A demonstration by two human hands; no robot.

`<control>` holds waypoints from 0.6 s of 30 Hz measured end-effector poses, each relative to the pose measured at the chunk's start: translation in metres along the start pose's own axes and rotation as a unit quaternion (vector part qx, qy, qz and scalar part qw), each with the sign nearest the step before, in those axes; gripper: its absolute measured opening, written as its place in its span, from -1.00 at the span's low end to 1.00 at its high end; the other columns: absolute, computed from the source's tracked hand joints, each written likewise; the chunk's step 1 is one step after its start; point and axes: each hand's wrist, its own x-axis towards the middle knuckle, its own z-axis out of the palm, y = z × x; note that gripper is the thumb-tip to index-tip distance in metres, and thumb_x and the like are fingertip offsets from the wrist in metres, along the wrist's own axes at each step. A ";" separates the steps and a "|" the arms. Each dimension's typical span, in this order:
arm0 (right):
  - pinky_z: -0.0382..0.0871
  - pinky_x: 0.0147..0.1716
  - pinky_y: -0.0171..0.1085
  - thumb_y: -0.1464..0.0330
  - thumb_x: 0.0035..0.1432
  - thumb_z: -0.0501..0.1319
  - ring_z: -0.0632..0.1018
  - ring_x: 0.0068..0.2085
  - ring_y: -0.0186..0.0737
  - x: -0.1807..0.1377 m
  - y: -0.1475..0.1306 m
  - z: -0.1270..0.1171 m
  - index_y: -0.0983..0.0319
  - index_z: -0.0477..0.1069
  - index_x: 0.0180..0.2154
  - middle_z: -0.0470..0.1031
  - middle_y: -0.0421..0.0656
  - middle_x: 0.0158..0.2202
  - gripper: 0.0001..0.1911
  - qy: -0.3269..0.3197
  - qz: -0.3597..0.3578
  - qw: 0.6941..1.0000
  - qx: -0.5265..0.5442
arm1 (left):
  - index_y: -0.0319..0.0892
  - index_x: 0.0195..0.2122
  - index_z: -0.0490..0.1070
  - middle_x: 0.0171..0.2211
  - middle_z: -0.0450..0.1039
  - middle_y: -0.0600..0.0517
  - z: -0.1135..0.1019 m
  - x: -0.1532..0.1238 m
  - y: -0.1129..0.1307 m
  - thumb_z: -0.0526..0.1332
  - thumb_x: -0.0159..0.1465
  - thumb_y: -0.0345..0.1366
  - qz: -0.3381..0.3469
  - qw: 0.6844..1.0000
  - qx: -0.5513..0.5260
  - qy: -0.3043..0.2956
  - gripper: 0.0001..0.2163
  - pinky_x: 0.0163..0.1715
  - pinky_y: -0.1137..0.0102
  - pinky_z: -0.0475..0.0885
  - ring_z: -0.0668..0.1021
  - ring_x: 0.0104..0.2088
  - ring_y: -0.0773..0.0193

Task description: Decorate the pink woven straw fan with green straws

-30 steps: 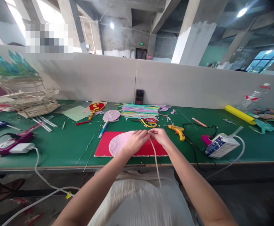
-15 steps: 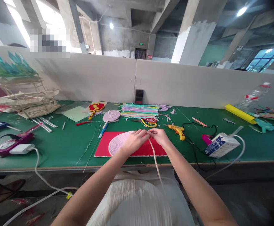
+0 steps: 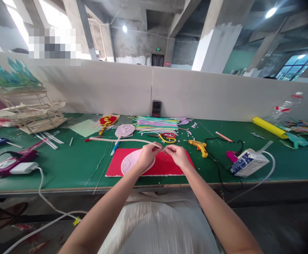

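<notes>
At the far left of the frame a pale wooden model (image 3: 29, 113) stands on the green surface (image 3: 72, 165), with a purple device (image 3: 11, 163) and a white cable (image 3: 41, 190) nearer the lower left edge; none of this is touched.

Toward the middle, a long pale strip (image 3: 122, 140) runs almost level across the frame, its free end pointing to the left and its near end pinched at the centre; its long axis lies left to right, so nearly all of its length sits on the left hand's side.

The left hand (image 3: 146, 156) has its fingers (image 3: 154, 146) closed on the strip just above a pale oval disc (image 3: 131, 163), which rests on a red sheet (image 3: 167, 165); the right hand (image 3: 177, 155) meets it, fingers pinched together at the same spot, and the two hands are nearly touching; whether the right fingers truly grip the strip or only its tip is too small to tell.

To the right lie a yellow glue gun (image 3: 200, 146), a small carton (image 3: 247, 163) and a plastic bottle (image 3: 283, 111), all well apart from the hands.

The left hand covers part of the disc.
</notes>
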 end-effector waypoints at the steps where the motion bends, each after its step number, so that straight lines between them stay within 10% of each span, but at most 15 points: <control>1: 0.37 -0.29 -0.21 0.18 -0.02 0.20 0.53 -0.37 -0.15 -0.001 -0.001 0.000 0.26 0.47 -0.40 0.53 -0.08 -0.43 -0.73 0.002 -0.005 1.000 -0.005 | -0.22 -0.39 0.43 -0.38 0.49 0.03 0.000 0.002 0.000 0.15 0.16 -0.27 -0.016 1.000 -0.018 0.001 -0.86 -0.30 0.45 0.36 0.50 -0.35 0.30; 18: 0.34 -0.27 -0.26 0.14 0.09 0.09 0.49 -0.32 -0.17 -0.015 -0.011 0.007 0.18 0.40 -0.40 0.50 -0.14 -0.39 -0.73 0.033 -0.078 0.992 -0.094 | -0.26 -0.45 0.37 -0.54 0.39 0.07 0.004 0.019 -0.017 0.21 0.04 -0.20 -0.117 0.981 -0.133 -0.079 -0.80 -0.51 0.52 0.29 0.42 -0.51 0.39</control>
